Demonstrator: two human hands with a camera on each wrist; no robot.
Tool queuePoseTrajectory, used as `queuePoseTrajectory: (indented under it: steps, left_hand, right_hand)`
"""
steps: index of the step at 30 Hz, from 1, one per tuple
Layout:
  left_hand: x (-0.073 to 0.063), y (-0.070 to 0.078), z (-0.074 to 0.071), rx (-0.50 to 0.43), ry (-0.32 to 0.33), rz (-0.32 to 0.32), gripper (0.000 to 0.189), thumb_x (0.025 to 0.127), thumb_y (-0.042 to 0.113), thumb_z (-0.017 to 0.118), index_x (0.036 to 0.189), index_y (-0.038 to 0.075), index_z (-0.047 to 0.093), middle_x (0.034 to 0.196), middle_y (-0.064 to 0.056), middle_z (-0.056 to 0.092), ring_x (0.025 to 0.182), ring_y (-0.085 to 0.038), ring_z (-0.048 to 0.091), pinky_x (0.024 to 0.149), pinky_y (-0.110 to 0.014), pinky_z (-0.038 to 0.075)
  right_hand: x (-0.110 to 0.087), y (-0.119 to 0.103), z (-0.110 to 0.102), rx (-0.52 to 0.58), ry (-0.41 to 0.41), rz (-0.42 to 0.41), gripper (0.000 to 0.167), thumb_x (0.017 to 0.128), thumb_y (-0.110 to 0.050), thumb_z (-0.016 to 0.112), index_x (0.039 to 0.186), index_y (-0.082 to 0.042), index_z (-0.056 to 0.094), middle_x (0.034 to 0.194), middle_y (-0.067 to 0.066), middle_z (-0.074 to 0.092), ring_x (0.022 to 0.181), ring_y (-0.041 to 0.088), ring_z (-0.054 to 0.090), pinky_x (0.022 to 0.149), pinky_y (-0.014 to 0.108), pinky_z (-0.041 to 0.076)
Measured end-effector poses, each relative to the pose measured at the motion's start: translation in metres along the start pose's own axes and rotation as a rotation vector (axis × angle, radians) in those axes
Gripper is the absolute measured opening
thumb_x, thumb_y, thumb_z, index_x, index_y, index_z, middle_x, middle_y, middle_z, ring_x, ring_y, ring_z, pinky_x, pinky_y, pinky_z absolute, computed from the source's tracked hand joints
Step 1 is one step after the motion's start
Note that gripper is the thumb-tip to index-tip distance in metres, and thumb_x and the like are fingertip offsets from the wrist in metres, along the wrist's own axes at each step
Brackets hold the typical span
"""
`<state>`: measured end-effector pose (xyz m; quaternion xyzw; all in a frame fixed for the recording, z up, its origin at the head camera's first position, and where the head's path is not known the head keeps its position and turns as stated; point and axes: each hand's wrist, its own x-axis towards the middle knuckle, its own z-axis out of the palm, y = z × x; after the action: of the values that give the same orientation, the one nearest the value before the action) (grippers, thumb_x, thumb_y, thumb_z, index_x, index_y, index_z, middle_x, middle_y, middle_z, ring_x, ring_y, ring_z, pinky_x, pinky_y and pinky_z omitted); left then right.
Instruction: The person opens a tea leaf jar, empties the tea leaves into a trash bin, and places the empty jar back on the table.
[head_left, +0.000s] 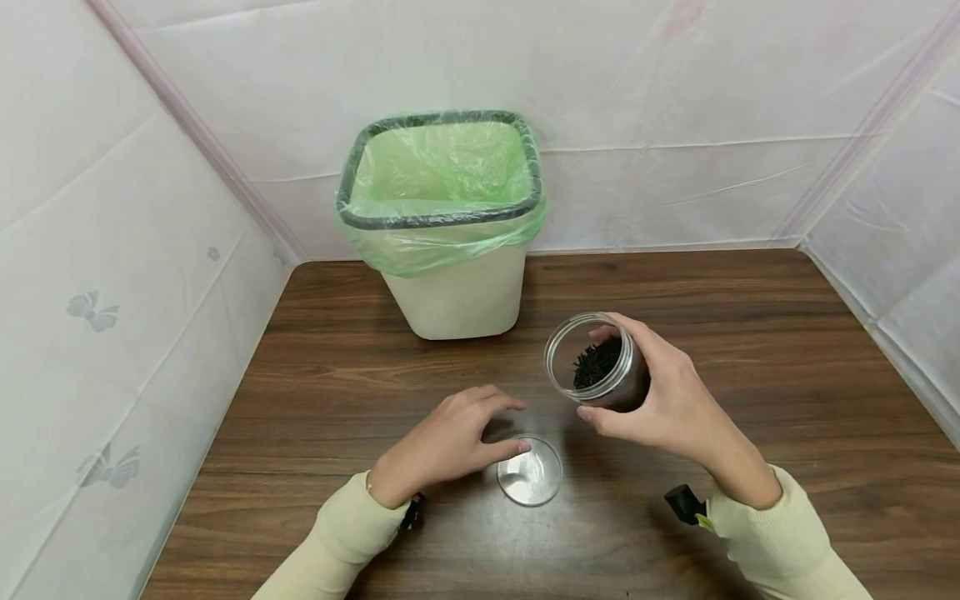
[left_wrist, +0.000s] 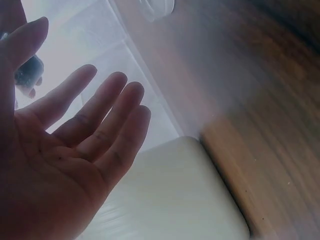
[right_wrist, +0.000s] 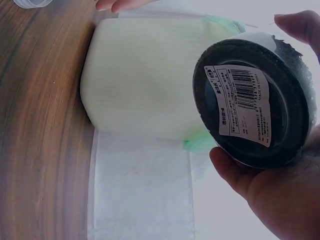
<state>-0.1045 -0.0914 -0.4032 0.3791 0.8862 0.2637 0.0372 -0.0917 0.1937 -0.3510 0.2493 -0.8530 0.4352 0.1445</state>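
A see-through round jar (head_left: 636, 390) with dark, tea-like shreds (head_left: 596, 364) inside is tilted above the table, its uncapped mouth facing left. My right hand (head_left: 671, 400) grips it round the side. In the right wrist view a printed barcode label (right_wrist: 245, 105) shows on the jar's base. My left hand (head_left: 457, 437) holds nothing; its fingers are spread and relaxed, as the left wrist view shows from the palm side. Its thumb overlaps the edge of a transparent round lid (head_left: 531, 483) lying on the table, left of and nearer than the jar.
A pale bin (head_left: 465, 292) lined with a green plastic bag (head_left: 450, 179) stands at the back of the wooden table (head_left: 750, 350), left of the jar. A dark ring (head_left: 442, 220) runs round its rim. White sheeting (head_left: 712, 100) encloses the back and sides.
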Motion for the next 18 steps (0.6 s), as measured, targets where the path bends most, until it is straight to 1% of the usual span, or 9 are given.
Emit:
queuePoseTrajectory:
  steps: [8,15,18]
  left_hand:
    - [0.0005,-0.0025,-0.0038,-0.016,0.019,0.005,0.048,0.093,0.044,0.072,0.126,0.009,0.069,0.12,0.0,0.067,0.112,-0.015,0.062,0.096,-0.036,0.051]
    - [0.0002,-0.0049,-0.0058,-0.021,0.036,0.018,0.046,0.093,0.043,0.072,0.125,0.009,0.069,0.118,-0.002,0.067,0.109,-0.015,0.063,0.094,-0.037,0.052]
    - [0.0002,-0.0062,-0.0072,-0.028,0.04,0.016,0.045,0.093,0.041,0.072,0.125,0.009,0.069,0.118,-0.003,0.068,0.109,-0.016,0.064,0.094,-0.037,0.052]
  right_hand:
    - [0.0013,-0.0008,-0.0011,0.009,0.01,-0.02,0.094,0.059,-0.013,0.095,0.142,-0.013,0.052,0.122,-0.007,0.062,0.106,0.012,0.061,0.093,0.018,0.043]
    - [0.0021,-0.0022,-0.0009,0.016,0.011,-0.013,0.095,0.06,-0.014,0.096,0.144,-0.016,0.051,0.123,-0.007,0.062,0.105,0.012,0.062,0.092,0.018,0.043]
    - [0.0027,-0.0026,-0.0009,0.018,0.011,-0.017,0.095,0.06,-0.013,0.096,0.144,-0.016,0.051,0.123,-0.007,0.062,0.105,0.012,0.062,0.092,0.018,0.044]
